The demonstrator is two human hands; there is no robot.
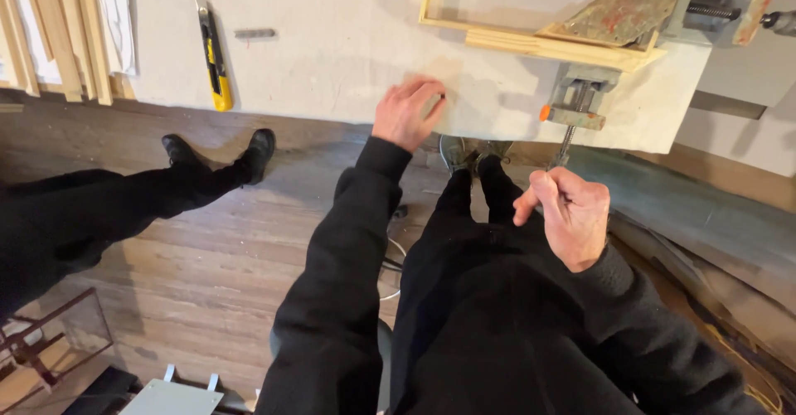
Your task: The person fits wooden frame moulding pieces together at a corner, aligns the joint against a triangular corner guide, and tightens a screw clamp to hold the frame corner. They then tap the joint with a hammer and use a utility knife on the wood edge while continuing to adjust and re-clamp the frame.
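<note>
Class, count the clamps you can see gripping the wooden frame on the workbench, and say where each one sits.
2. One clamp grips the wooden frame at the bench's near edge, its screw under the right hand. Another clamp sits at the top right corner. Others may lie beyond the picture.

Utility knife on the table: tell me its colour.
The utility knife is yellow with black and a silver blade end, seen best in the head view.

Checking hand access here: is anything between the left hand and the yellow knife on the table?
Nothing visible. Bare table lies between the left hand and the knife; a small metal bar sits off that line.
</note>
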